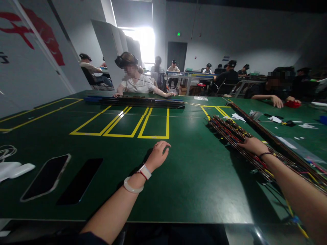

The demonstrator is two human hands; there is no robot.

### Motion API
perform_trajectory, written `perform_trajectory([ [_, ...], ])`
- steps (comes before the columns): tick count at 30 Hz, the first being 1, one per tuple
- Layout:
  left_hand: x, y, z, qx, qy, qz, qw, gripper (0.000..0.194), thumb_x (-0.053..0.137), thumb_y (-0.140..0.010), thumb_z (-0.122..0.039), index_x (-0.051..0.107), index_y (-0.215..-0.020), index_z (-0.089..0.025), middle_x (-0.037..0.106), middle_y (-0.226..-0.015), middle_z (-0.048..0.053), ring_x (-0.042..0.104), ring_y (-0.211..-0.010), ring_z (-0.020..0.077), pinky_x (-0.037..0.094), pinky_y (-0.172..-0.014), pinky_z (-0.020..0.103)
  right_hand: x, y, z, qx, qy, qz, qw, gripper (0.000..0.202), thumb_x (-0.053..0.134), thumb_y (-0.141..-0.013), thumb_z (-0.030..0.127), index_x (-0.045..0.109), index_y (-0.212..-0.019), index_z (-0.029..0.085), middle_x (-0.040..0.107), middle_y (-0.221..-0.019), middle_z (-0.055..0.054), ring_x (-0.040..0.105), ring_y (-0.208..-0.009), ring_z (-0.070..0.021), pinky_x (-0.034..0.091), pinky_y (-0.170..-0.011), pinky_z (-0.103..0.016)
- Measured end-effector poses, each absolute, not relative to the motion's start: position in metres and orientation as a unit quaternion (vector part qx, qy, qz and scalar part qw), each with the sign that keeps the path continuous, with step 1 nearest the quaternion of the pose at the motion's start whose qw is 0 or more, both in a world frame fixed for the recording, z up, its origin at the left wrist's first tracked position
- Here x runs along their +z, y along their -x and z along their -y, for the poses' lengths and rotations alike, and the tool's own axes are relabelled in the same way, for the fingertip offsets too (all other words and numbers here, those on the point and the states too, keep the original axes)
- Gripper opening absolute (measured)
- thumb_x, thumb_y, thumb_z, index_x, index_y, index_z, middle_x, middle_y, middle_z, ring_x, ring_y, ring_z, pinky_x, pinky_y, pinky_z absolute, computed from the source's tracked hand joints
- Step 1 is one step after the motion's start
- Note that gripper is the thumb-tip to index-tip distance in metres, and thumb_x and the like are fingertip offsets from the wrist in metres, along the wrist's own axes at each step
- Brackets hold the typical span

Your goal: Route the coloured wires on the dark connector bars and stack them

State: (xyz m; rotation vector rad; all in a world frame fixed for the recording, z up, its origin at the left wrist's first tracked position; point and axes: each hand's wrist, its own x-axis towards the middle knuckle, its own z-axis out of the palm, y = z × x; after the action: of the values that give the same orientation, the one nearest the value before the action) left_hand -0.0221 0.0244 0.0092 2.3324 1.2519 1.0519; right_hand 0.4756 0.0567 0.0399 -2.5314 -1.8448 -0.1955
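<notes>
A long bundle of thin rods and coloured wires point(230, 134) lies slantwise on the green table point(189, 170) at the right. My right hand point(254, 146) rests on top of this bundle, its fingers bent over the near side; whether they grip any of it is hard to see. Just below the yellow tape rectangles point(153, 137), my left hand point(159, 154) is over the middle of the table, fingers loosely spread and holding nothing. A white watch and a pale bangle are on my left wrist.
Two dark phones point(46, 177) lie at the left by a white object point(17, 170). Dark long bars point(143, 102) lie at the far edge before a seated person. A brown strip point(255, 126), paper scraps and another person's hands point(277, 101) are at the right.
</notes>
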Motion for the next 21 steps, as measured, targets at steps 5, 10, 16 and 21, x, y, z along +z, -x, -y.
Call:
perform_trajectory([
  [5, 0.007, 0.023, -0.025, 0.370, -0.807, -0.436, 0.150, 0.018, 0.045, -0.090, -0.015, 0.059, -0.099, -0.020, 0.061, -0.103, 0.006, 0.057, -0.104, 0.0198, 0.047, -0.096, 0.041, 0.042, -0.457, -0.040, -0.115, 0.807, 0.578, -0.025, 0.035, 0.052, -0.086, 0.051, 0.065, -0.085, 0.019, 0.062, -0.103, -0.023, 0.064, -0.084, -0.0305, 0.045, -0.064, -0.038],
  [10, 0.005, 0.023, -0.027, 0.373, -0.806, -0.434, 0.152, 0.018, 0.045, -0.090, -0.015, 0.059, -0.100, -0.020, 0.061, -0.104, 0.005, 0.056, -0.104, 0.0196, 0.047, -0.096, 0.041, 0.048, -0.449, -0.031, -0.169, 0.811, 0.559, -0.027, 0.033, 0.046, -0.090, 0.043, 0.062, -0.099, 0.015, 0.065, -0.099, -0.028, 0.061, -0.099, -0.0372, 0.042, -0.077, -0.047],
  [16, 0.005, 0.022, -0.027, 0.365, -0.808, -0.438, 0.150, 0.018, 0.045, -0.090, -0.015, 0.060, -0.099, -0.020, 0.062, -0.103, 0.006, 0.057, -0.104, 0.0210, 0.047, -0.096, 0.042, 0.068, -0.453, -0.023, -0.099, 0.839, 0.533, 0.055, 0.044, 0.030, -0.093, 0.051, 0.049, -0.116, 0.019, 0.065, -0.097, -0.029, 0.064, -0.084, -0.0374, 0.042, -0.070, -0.048],
  [21, 0.006, 0.022, -0.026, 0.363, -0.808, -0.436, 0.157, 0.018, 0.044, -0.091, -0.017, 0.060, -0.100, -0.020, 0.062, -0.104, 0.006, 0.057, -0.105, 0.0211, 0.047, -0.096, 0.043, 0.087, -0.450, -0.017, -0.099, 0.838, 0.524, 0.115, 0.049, 0.032, -0.092, 0.057, 0.047, -0.112, 0.016, 0.065, -0.096, -0.025, 0.063, -0.084, -0.0345, 0.043, -0.069, -0.042],
])
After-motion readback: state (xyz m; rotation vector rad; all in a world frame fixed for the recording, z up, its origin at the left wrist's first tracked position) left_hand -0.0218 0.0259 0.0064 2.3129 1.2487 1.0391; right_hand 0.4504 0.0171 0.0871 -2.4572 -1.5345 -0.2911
